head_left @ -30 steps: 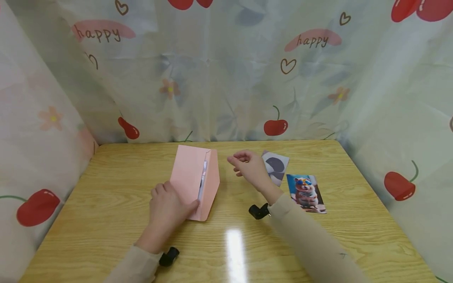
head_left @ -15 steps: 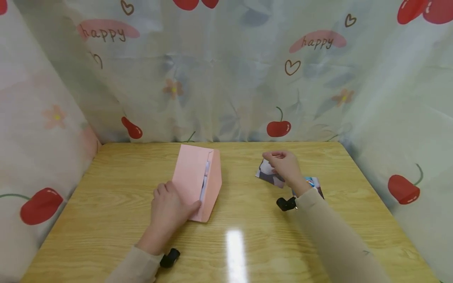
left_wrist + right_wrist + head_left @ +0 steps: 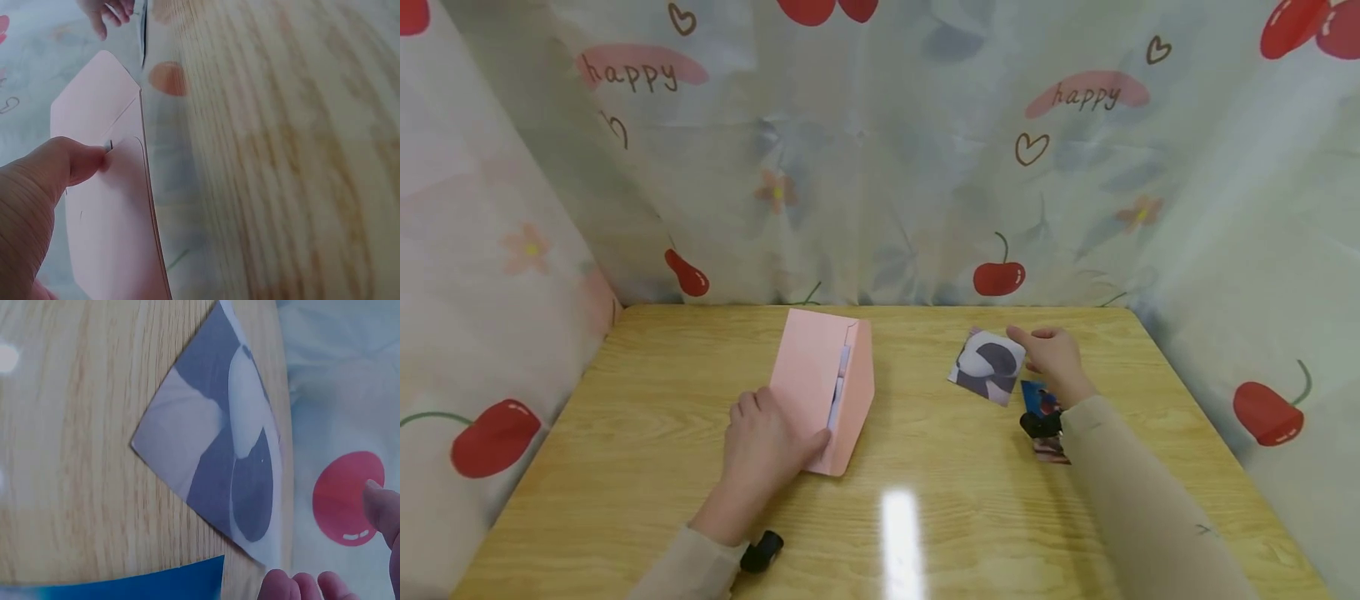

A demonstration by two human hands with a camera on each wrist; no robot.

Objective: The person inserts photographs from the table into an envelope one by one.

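A pink envelope (image 3: 808,358) lies on the left of centre with its flap folded out to the right. In its slot shows a strip of picture cards (image 3: 836,398). My left hand (image 3: 767,437) grips the envelope's lower part, the thumb at the slot; the left wrist view shows this thumb (image 3: 81,164) on the pink paper. To the right lies a grey-and-white picture card (image 3: 988,364), slightly bowed in the right wrist view. My right hand (image 3: 1054,358) is at that card's right corner, thumb and fingers apart. Under the wrist is a hamster picture card (image 3: 1037,398), partly hidden.
The wooden table (image 3: 917,433) has a patterned curtain (image 3: 887,183) behind it and at both sides. A black wrist camera (image 3: 1039,423) covers part of the hamster card; another black wrist camera (image 3: 763,551) hangs by the left sleeve.
My right hand has moved right from beside the envelope to the grey-and-white card. That card has turned and shifted, and the hand is now at its right corner. The left hand keeps its hold.
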